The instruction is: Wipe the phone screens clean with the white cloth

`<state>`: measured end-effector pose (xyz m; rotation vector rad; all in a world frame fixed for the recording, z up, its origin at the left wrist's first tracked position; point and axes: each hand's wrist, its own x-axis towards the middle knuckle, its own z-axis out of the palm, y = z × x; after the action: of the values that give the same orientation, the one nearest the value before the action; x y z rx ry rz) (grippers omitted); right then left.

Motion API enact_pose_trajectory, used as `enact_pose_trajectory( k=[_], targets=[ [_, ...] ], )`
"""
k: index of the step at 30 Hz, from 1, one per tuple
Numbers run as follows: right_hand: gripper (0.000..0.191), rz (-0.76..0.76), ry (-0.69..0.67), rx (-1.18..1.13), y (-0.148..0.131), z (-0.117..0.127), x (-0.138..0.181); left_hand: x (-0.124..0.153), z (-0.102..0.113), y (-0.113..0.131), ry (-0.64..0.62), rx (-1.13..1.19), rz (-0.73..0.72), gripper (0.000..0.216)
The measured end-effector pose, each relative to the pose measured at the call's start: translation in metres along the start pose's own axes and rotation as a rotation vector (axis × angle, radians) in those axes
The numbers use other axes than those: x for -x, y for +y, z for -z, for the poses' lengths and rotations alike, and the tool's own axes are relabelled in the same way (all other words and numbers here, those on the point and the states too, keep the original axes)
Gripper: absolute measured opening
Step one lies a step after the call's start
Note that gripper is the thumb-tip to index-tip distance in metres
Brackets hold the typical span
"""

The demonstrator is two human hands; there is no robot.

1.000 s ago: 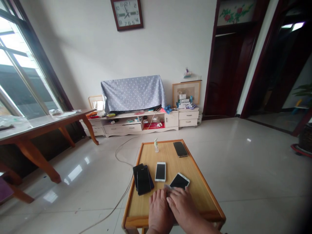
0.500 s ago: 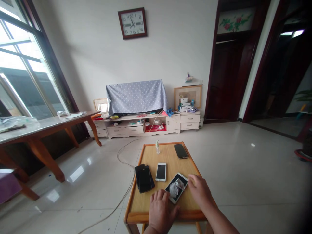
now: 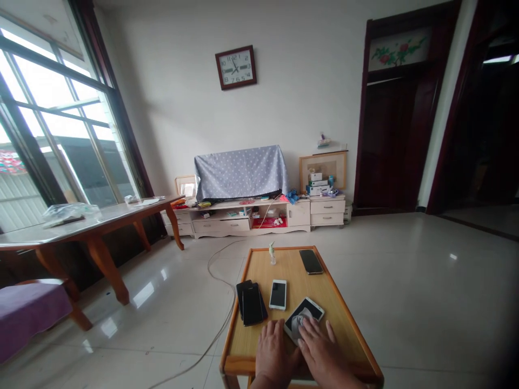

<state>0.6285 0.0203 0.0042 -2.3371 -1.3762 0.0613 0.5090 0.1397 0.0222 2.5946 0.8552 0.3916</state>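
Observation:
A white smartphone [image 3: 315,307] with a dark screen lies at an angle near the front of the small wooden table [image 3: 348,319]. On its screen is a crumpled grey cloth [image 3: 299,320]. My right hand [image 3: 320,348] presses the cloth onto the screen with its fingers, the little finger standing apart. At the phone's lower left corner is my left hand [image 3: 273,348], its fingers and thumb around that corner; the exact contact is partly hidden. A smaller white phone [image 3: 278,294] lies just beyond, and two overlapping black phones [image 3: 253,305] lie to the left.
Another dark phone [image 3: 311,261] lies at the table's back right. A small pump bottle [image 3: 272,254] stands at the back left. A cable [image 3: 214,337] runs over the floor left of the table. Farther off stand a low cabinet [image 3: 298,215] and a larger table [image 3: 117,216].
My right hand has left the phone's right edge and come down-left onto the cloth. My left hand stays by the phone's lower left corner. The whole view has shifted slightly.

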Motion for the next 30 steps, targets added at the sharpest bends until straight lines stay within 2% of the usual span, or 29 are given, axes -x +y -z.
enact_pose_trajectory(
  k=[6,11,17,19,24,27,30],
  targets=[
    [0.047,-0.018,-0.001,-0.012,-0.006,0.011,0.006,-0.005,-0.008,-0.002,0.012,-0.044,0.031,0.065],
    [0.048,0.031,0.004,-0.021,-0.012,0.005,0.006,-0.008,-0.005,0.0,-0.029,-0.042,0.062,0.056],
    [0.039,-0.092,0.147,0.061,0.021,0.005,-0.016,-0.006,0.002,0.003,-0.058,-0.05,0.096,0.065],
    [0.037,-0.084,0.158,0.045,0.025,0.003,-0.021,-0.006,0.003,0.003,-0.059,-0.037,0.094,0.064],
    [0.032,0.024,0.11,-0.114,0.007,-0.01,-0.022,-0.014,0.009,0.002,-0.107,-0.022,0.101,0.062],
    [0.026,-0.06,0.094,-0.348,0.004,-0.016,-0.027,-0.019,0.014,-0.001,-0.167,-0.034,0.055,0.068],
    [0.029,-0.203,0.08,-0.58,0.022,-0.019,-0.04,-0.02,0.015,-0.006,-0.187,-0.031,0.038,0.08]
  ],
)
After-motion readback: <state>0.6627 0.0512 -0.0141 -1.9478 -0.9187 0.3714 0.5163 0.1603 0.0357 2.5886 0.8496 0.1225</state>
